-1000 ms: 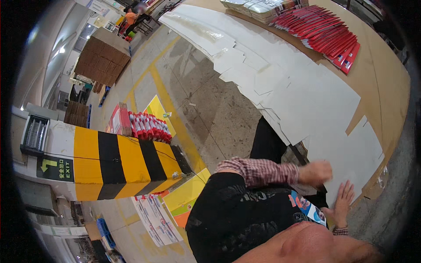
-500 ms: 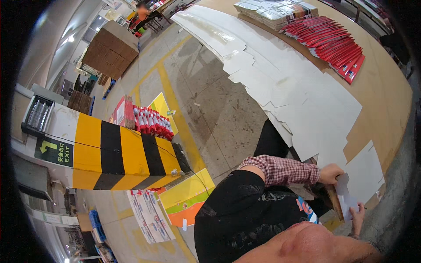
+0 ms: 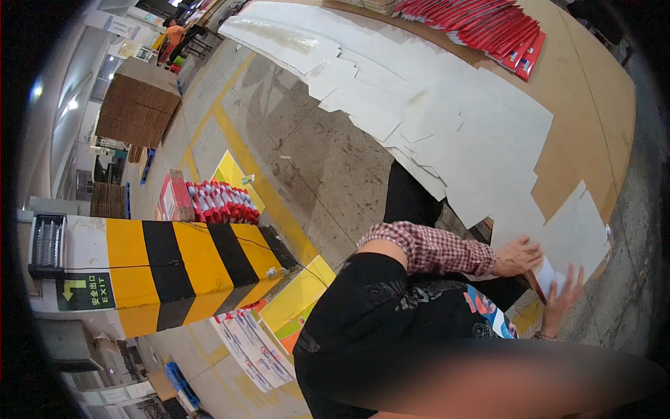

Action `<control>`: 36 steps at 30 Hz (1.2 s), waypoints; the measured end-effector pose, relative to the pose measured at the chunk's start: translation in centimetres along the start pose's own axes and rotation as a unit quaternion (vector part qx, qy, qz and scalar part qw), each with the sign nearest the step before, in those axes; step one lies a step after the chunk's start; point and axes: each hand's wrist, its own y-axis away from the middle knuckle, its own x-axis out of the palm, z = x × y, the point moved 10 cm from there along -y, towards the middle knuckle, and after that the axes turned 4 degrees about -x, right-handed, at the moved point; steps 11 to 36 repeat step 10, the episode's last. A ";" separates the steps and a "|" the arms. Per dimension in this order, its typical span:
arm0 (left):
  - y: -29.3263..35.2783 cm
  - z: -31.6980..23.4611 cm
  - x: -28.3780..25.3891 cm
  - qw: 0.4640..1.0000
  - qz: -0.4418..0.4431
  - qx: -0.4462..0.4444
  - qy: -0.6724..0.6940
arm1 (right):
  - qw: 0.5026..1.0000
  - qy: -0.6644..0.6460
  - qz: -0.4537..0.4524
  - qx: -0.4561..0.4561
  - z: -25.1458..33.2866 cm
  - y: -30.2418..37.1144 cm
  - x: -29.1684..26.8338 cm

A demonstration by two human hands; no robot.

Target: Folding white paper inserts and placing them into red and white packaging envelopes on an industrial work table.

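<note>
My left hand point(image 3: 517, 257), in a red-and-white checked sleeve, lies at the table's near edge with its fingers stretched out over white sheets point(image 3: 481, 167). My right hand point(image 3: 560, 302) is beside it, its fingers spread and slightly blurred. Between the two hands is a small white piece of paper or card point(image 3: 548, 277). My right fingers are against it or just over it; I cannot tell which. The overlapping white sheets cover the left and near sides of a brown table point(image 3: 579, 105).
Fanned red packets point(image 3: 488, 31) lie at the table's far side. To the left stands a yellow-and-black striped pillar point(image 3: 188, 265), with bundled red-and-white packets point(image 3: 220, 202) beyond it. Stacked brown cardboard point(image 3: 139, 101) is farther back. A person in orange point(image 3: 174, 35) is in the distance.
Both hands have gone from gripping the raised white piece to fingers outstretched over it. The piece now sits lower between them. The whole view has shifted with my head.
</note>
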 end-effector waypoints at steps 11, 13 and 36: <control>4.1 10.2 1.3 0.863 0.313 -0.225 0.325 | 0.983 -0.064 0.123 -0.118 1.6 3.2 4.4; 4.1 10.2 1.3 0.863 0.313 -0.225 0.325 | 0.983 -0.064 0.123 -0.118 1.6 3.2 4.4; 4.1 10.2 1.3 0.863 0.313 -0.225 0.325 | 0.983 -0.064 0.123 -0.118 1.6 3.2 4.4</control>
